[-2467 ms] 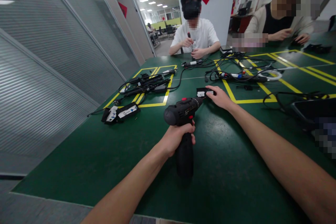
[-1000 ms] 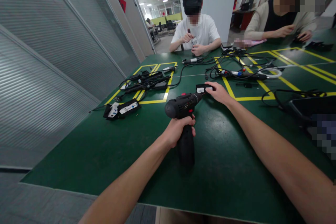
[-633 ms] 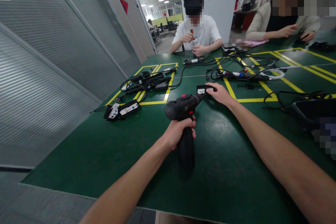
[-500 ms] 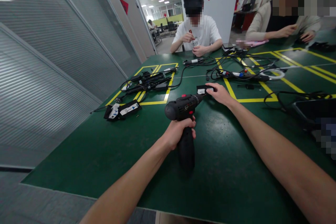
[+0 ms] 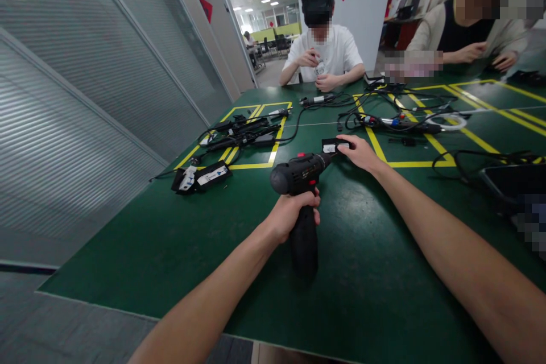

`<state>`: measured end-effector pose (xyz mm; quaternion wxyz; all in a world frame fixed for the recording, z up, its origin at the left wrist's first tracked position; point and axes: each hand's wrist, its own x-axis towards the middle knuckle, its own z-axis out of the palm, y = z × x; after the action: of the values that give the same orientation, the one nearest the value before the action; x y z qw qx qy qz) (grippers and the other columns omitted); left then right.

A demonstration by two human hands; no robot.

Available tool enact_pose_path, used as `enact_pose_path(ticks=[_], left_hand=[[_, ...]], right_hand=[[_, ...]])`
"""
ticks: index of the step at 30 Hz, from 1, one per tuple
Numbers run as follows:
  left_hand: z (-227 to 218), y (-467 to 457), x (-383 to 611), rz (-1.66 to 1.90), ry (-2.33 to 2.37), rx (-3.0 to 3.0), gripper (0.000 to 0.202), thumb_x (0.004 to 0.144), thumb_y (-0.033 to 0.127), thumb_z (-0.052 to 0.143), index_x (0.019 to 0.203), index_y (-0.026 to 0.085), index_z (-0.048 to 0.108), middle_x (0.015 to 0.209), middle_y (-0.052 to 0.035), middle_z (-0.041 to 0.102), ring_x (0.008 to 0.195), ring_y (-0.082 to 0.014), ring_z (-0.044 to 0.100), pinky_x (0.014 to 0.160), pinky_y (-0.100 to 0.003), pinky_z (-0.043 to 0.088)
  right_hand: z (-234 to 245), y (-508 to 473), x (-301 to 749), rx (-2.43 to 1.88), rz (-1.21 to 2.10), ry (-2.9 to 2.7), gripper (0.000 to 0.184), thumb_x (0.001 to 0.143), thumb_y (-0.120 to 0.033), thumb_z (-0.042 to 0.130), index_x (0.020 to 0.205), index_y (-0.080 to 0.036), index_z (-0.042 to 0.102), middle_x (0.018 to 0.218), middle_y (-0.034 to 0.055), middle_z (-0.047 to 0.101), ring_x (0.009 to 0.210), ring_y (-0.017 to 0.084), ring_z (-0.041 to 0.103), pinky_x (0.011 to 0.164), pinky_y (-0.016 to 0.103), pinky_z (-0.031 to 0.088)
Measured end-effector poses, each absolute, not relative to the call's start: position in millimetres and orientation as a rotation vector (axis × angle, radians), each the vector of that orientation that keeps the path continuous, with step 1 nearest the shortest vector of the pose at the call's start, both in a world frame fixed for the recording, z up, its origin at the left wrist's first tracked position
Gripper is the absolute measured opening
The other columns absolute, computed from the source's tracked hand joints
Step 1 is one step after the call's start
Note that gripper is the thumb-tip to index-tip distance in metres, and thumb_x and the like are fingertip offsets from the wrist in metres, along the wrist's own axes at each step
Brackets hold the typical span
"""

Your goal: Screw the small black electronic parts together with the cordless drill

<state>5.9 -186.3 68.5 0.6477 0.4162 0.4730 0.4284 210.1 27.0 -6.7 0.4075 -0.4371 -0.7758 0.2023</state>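
My left hand (image 5: 294, 213) is wrapped round the handle of a black cordless drill (image 5: 301, 174), which has red buttons. The drill's nose points forward and to the right, and its tip is at or close to a small black block with a white label (image 5: 330, 146). Gripping that block from its right side is my right hand (image 5: 357, 152); the fingertips hide its right end. Whether the bit touches the block, I cannot tell. The block is on or just above the green table (image 5: 251, 222).
Black parts with white labels (image 5: 209, 176) lie at left. Behind them is a heap of black cabled tools (image 5: 247, 132) within yellow tape lines. More cabled tools (image 5: 392, 122) lie right of centre. A dark flat device (image 5: 514, 182) stands at right. Two people (image 5: 326, 51) sit across the table.
The whole view has shifted slightly. Both hands, the drill and the block keep the same places relative to each other. The person opposite has moved a hand a little.
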Motion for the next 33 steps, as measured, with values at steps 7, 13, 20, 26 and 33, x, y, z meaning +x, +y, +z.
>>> enact_pose_path(ticks=[7, 13, 20, 26, 33], left_hand=[[68.7, -188.0, 5.1, 0.967, 1.093, 0.938, 0.021, 0.069, 0.020, 0.059, 0.089, 0.014, 0.055, 0.075, -0.0009, 0.055, 0.051, -0.0110, 0.057, 0.051, -0.024, 0.044], [68.6, -187.7, 4.2, 0.976, 1.065, 0.930, 0.022, 0.068, 0.020, 0.059, 0.089, 0.014, 0.056, 0.076, -0.0008, 0.056, 0.052, -0.0110, 0.057, 0.052, -0.025, 0.044], [70.0, -187.7, 4.5, 0.965, 1.072, 0.922, 0.024, 0.067, 0.020, 0.060, 0.090, 0.013, 0.057, 0.078, -0.0015, 0.055, 0.051, -0.0109, 0.057, 0.051, -0.025, 0.044], [70.7, -186.9, 5.0, 0.970, 1.085, 0.913, 0.025, 0.066, 0.021, 0.061, 0.089, 0.013, 0.057, 0.076, -0.0015, 0.056, 0.051, -0.0108, 0.056, 0.051, -0.025, 0.044], [70.1, -187.7, 5.6, 0.978, 1.094, 0.919, 0.024, 0.066, 0.021, 0.060, 0.088, 0.013, 0.057, 0.076, -0.0016, 0.056, 0.051, -0.0111, 0.057, 0.052, -0.025, 0.044]], right_hand=[[-4.8, 25.5, 210.3, -1.106, 0.515, -1.960, 0.043, 0.083, -0.036, 0.057, 0.122, -0.021, 0.064, 0.115, 0.0089, 0.065, 0.099, 0.024, 0.061, 0.091, 0.038, 0.045], [-7.0, 27.4, 210.4, -1.125, 0.515, -1.954, 0.043, 0.083, -0.037, 0.058, 0.123, -0.023, 0.064, 0.114, 0.0082, 0.065, 0.096, 0.024, 0.061, 0.087, 0.040, 0.046], [-9.1, 30.1, 209.6, -1.128, 0.515, -1.947, 0.043, 0.082, -0.036, 0.059, 0.122, -0.022, 0.065, 0.108, 0.0077, 0.067, 0.094, 0.024, 0.061, 0.088, 0.039, 0.046], [-9.6, 30.0, 209.5, -1.126, 0.511, -1.946, 0.044, 0.082, -0.036, 0.059, 0.123, -0.022, 0.064, 0.108, 0.0076, 0.067, 0.093, 0.023, 0.061, 0.087, 0.038, 0.046], [-8.7, 30.1, 210.0, -1.134, 0.520, -1.949, 0.044, 0.081, -0.037, 0.059, 0.123, -0.023, 0.064, 0.107, 0.0074, 0.066, 0.092, 0.023, 0.061, 0.086, 0.038, 0.047]])
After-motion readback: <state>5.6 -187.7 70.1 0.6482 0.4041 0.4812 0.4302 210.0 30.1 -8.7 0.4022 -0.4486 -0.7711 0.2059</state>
